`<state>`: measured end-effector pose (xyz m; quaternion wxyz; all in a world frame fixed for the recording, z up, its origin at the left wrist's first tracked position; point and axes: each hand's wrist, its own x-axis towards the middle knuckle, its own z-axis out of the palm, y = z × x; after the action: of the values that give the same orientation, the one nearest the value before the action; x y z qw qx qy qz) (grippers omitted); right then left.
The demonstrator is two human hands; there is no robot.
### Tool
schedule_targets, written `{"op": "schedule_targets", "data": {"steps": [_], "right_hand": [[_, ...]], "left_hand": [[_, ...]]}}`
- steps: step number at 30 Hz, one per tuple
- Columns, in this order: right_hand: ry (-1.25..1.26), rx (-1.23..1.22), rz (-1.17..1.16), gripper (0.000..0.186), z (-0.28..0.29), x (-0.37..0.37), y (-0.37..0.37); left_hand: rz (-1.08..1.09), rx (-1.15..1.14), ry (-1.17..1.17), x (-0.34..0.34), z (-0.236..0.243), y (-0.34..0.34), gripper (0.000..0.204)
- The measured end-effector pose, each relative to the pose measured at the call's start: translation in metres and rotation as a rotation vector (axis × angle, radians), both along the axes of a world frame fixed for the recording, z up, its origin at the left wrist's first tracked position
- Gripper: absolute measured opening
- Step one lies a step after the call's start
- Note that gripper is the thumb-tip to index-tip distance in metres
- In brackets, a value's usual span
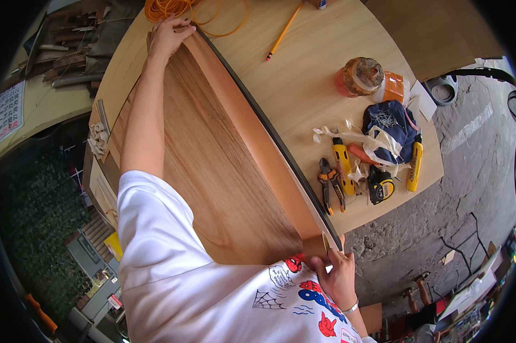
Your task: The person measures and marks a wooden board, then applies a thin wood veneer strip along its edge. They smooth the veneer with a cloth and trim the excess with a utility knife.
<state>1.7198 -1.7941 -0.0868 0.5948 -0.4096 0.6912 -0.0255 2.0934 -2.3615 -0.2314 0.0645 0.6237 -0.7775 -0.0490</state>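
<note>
The long wooden panel [212, 166] lies diagonally across the bench [309, 97], from upper left to lower centre. The left grip [171, 35] curls over its upper-left corner, though how firmly I cannot tell; the right grip [333, 268] clasps the lower-right end. Best, I judge, to press both ends evenly, keep the dark edge [269, 124] straight between them, and leave the nearby pliers [325, 172] clear of it.

We held our left arm [145, 123] far forward, almost straight, the fingers of our left hand [168, 39] bent. Our right hand [336, 273] sat close in to us, thumb and fingers curled in a grip, right wrist [347, 300] behind.
</note>
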Motion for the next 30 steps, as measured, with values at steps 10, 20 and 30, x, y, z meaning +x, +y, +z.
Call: {"op": "schedule_targets", "data": {"steps": [10,20,30], "right_hand": [[-0.237,-0.328,-0.014,0.033,-0.005,-0.014,0.052],[0.001,-0.164,-0.148,0.039,-0.010,-0.018,0.072],[0.077,-0.263,-0.218,0.039,-0.008,-0.041,0.075]], "left_hand": [[-0.001,0.034,-0.028,0.003,0.000,-0.002,0.055],[-0.023,-0.016,-0.213,-0.004,0.002,0.005,0.065],[-0.009,-0.048,-0.326,-0.022,0.009,0.035,0.069]]}}
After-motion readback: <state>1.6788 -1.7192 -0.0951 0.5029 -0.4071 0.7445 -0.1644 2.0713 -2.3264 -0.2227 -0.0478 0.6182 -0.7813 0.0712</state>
